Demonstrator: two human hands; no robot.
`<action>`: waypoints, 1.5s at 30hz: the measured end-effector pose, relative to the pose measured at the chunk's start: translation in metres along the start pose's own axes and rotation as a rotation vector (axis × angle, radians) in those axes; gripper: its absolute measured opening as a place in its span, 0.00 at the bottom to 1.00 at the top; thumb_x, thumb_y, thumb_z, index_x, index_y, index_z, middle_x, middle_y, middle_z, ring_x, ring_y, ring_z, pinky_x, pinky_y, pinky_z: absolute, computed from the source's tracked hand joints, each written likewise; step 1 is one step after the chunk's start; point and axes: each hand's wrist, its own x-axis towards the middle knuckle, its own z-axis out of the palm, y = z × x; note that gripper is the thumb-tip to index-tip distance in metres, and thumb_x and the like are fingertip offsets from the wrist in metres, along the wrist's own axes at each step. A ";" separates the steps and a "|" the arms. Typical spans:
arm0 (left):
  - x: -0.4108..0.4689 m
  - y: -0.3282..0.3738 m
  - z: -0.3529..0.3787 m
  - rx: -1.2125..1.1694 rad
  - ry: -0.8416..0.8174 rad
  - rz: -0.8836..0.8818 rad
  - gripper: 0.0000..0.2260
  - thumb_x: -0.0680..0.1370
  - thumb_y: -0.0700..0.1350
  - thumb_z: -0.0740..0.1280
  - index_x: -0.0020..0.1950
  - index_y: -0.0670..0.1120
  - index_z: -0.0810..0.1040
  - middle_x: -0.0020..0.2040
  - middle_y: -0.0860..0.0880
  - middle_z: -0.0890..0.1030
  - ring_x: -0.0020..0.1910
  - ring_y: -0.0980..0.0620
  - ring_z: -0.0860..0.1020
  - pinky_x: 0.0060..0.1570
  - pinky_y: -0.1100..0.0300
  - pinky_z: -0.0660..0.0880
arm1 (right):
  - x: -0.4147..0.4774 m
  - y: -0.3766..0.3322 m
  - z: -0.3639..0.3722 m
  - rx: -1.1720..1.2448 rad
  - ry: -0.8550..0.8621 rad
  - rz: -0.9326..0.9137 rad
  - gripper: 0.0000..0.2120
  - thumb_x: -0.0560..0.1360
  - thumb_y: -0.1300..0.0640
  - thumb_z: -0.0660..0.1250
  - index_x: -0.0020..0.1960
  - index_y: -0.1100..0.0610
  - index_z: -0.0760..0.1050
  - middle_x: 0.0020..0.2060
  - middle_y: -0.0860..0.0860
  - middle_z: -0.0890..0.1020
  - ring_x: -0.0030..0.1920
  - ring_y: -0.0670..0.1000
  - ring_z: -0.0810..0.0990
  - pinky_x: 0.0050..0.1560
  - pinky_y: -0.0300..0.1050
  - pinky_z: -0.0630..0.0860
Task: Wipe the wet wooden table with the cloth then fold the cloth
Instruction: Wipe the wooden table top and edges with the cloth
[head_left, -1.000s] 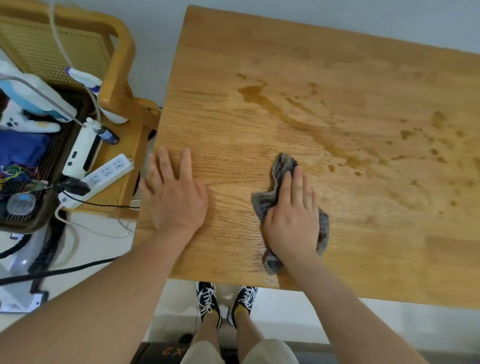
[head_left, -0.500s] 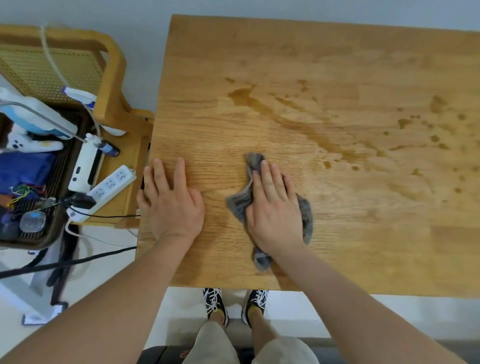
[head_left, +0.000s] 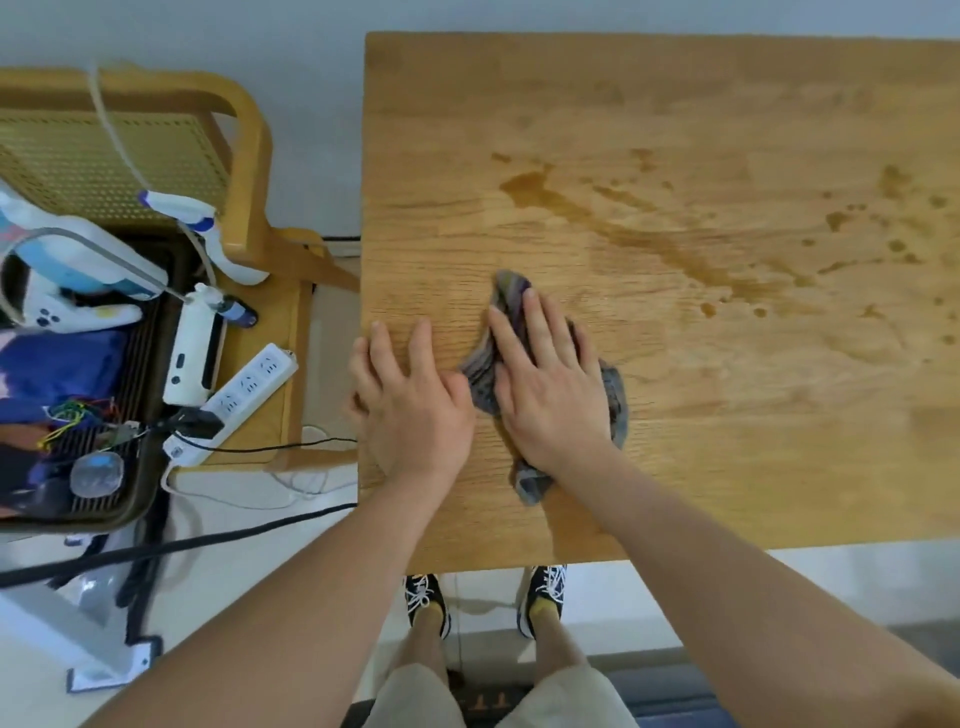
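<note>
- Right hand (head_left: 553, 395) lies flat, fingers spread, pressing the grey cloth (head_left: 615, 400) onto the tabletop (head_left: 675, 104) near its left edge.
- Left hand (head_left: 410, 400) — open, empty — rests beside it.
- Wet streaks (head_left: 623, 228) lie farther right.

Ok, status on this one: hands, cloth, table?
Right hand flat, pressing cloth. Left hand flat on table. Wet streak unwiped; path clear.

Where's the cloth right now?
In the head view, the cloth lies flat on the near-left part of the table, pressed under the right hand, beside the left hand and short of the wet streak.
</note>
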 end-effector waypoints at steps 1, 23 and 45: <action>0.006 -0.008 -0.004 -0.019 0.015 0.054 0.22 0.76 0.50 0.58 0.70 0.54 0.66 0.72 0.42 0.63 0.70 0.40 0.60 0.60 0.41 0.65 | -0.010 -0.004 0.001 -0.012 -0.023 -0.051 0.26 0.82 0.46 0.46 0.79 0.50 0.51 0.79 0.54 0.51 0.79 0.54 0.47 0.77 0.57 0.49; 0.068 -0.034 -0.016 -0.340 0.023 0.090 0.20 0.81 0.46 0.56 0.73 0.41 0.61 0.60 0.41 0.75 0.48 0.43 0.77 0.42 0.52 0.75 | -0.035 0.011 0.005 0.063 -0.008 -0.336 0.25 0.78 0.53 0.56 0.75 0.54 0.65 0.76 0.52 0.62 0.77 0.52 0.59 0.72 0.57 0.61; 0.069 -0.026 -0.019 -0.224 -0.016 0.052 0.23 0.81 0.50 0.51 0.73 0.40 0.60 0.62 0.39 0.75 0.50 0.41 0.79 0.43 0.51 0.76 | 0.134 -0.016 -0.010 0.106 0.040 -0.214 0.26 0.78 0.52 0.53 0.73 0.57 0.68 0.75 0.54 0.65 0.76 0.54 0.62 0.74 0.56 0.59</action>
